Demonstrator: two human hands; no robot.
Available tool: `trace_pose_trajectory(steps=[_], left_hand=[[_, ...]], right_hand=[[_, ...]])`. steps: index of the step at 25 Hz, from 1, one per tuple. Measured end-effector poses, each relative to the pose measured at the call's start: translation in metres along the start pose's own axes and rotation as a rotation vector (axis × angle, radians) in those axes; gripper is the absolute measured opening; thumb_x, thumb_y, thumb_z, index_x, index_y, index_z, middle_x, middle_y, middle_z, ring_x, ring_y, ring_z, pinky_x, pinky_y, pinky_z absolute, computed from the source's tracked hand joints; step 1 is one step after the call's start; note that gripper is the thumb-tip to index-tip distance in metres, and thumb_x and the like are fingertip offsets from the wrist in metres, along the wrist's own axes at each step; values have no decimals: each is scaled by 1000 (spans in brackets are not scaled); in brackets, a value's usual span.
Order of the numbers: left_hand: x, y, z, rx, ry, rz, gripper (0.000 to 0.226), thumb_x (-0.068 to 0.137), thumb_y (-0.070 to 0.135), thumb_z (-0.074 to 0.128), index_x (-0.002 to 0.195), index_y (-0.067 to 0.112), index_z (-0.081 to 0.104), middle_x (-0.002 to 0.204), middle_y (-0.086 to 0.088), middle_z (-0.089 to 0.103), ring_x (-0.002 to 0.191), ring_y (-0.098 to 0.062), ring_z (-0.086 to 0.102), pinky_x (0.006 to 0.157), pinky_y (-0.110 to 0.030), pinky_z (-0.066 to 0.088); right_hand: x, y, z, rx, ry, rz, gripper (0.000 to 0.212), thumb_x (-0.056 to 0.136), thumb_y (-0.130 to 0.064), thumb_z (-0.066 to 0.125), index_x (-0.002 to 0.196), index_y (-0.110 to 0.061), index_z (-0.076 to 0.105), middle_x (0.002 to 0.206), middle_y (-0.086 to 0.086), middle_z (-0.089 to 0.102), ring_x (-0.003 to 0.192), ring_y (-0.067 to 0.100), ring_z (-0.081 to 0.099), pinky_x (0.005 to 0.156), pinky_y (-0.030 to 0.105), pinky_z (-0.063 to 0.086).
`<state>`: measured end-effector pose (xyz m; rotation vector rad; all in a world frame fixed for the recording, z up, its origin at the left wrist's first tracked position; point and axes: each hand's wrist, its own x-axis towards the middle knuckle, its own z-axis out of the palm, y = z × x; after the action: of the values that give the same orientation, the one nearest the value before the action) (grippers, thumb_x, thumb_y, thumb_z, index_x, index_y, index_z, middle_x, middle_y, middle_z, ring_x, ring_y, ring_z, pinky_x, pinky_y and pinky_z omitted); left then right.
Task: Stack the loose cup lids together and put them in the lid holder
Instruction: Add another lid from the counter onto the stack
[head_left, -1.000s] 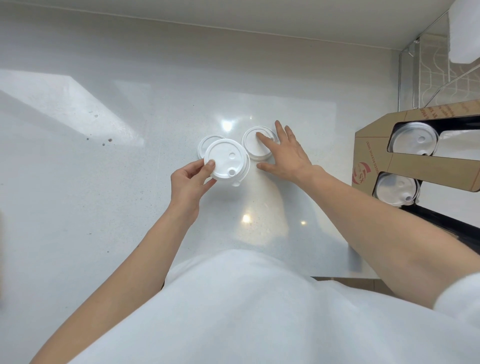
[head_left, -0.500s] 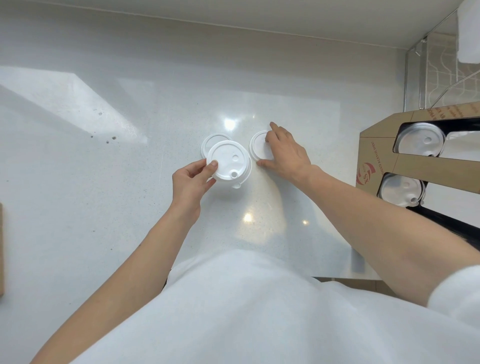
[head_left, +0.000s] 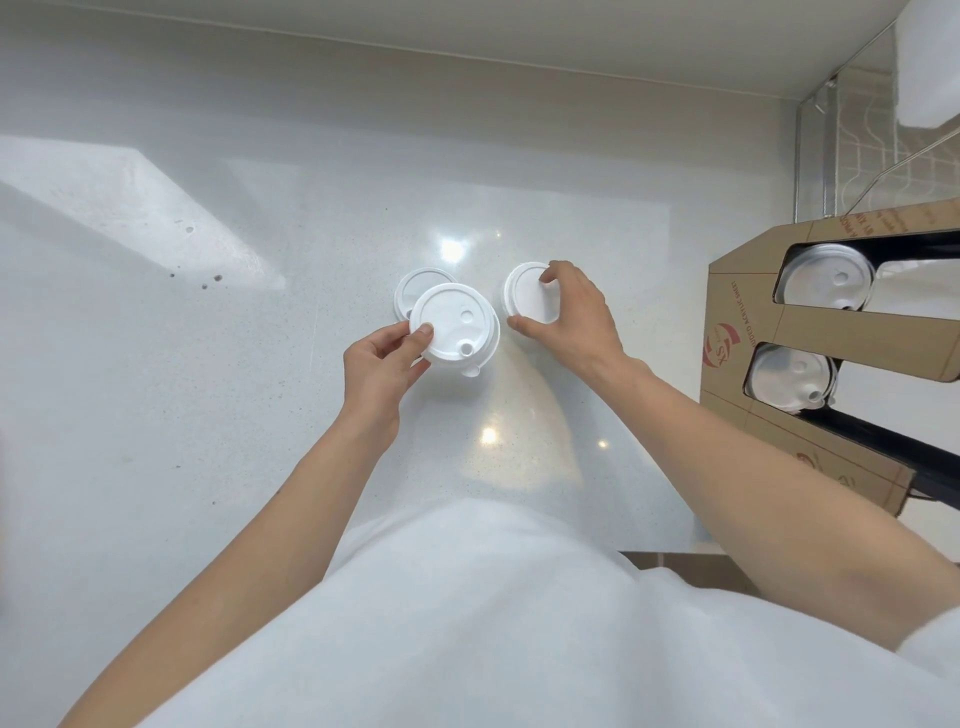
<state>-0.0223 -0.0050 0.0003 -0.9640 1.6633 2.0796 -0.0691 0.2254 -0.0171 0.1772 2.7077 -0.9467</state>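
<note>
White lids (head_left: 453, 328) lie on a pale speckled counter (head_left: 208, 364); the brown cardboard holder (head_left: 831, 332) bears a red logo (head_left: 719, 345).

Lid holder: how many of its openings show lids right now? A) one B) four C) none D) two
D: the cardboard lid holder has two cut-out openings in view, and each shows a lid, an upper lid and a lower lid.
</note>
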Motion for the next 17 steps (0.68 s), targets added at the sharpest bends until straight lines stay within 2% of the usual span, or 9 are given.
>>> trace_pose_trajectory(steps=[3,8,10,13,15,17], left_hand=[[1,-1,1,-1,5,-6,39,90,14,74,125,-1,66,126,-17,70,119,-27,67,96,-33,58],[1,-2,1,8,7,-4,41,90,13,74,127,-1,64,130,-21,67,121,-28,66,99,-35,56],[0,-2,2,9,9,-5,41,90,13,74,127,-1,64,131,-21,66,121,-28,66,99,-35,56],[-1,-1,5,6,-1,-13,42,90,13,73,128,-1,63,132,-19,66,122,-27,65,100,-35,56],[-2,0,8,9,-8,-16,43,90,13,74,129,-1,62,132,-17,66,122,-26,65,100,-35,56],[-3,1,10,11,-24,-13,42,90,12,74,128,-2,63,130,-14,66,121,-26,66,99,-35,56]], right_hand=[[-15,-3,-5,162,62,29,66,76,-45,79,128,-21,47,133,-5,52,117,14,47,94,31,39],[-33,-9,-14,312,120,34,72,75,-45,81,135,-27,46,133,-12,48,114,3,44,87,13,33],[-40,-11,-16,356,113,34,73,74,-45,82,136,-29,46,133,-13,47,116,3,45,92,18,39],[-48,-14,-17,378,76,18,77,73,-45,83,138,-29,45,133,-14,43,119,5,47,99,35,48],[-52,-16,-16,392,49,15,84,71,-48,84,141,-28,43,136,-12,43,123,6,47,103,38,48],[-53,-17,-14,402,34,6,88,69,-49,85,143,-27,43,137,-13,41,125,5,46,103,35,47]])
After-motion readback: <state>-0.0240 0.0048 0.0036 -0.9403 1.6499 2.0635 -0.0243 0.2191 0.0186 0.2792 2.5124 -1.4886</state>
